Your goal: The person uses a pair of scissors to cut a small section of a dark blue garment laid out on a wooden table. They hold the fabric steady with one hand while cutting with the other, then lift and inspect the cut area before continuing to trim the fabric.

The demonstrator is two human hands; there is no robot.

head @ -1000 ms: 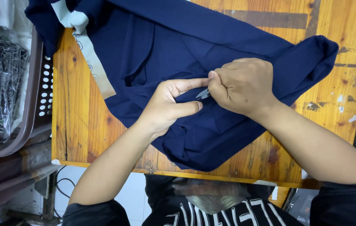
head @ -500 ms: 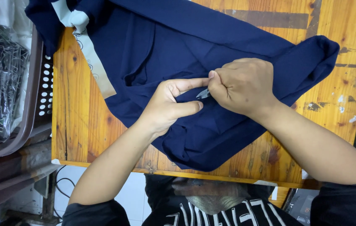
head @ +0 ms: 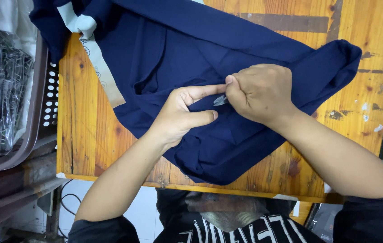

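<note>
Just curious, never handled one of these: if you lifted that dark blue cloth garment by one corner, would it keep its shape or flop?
The dark navy fabric garment would probably flop: it already lies in soft folds and drapes over the wooden table's far edge. It looks thin, so likely light. Pushed, it would probably bunch rather than slide.

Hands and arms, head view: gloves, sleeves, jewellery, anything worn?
Both the left hand and the right hand are bare: no gloves, rings, watch or wristbands show. The forearms are uncovered too. Dark short sleeves end near the elbows, at the bottom edge of the frame. Nails look short and unpainted.
</note>
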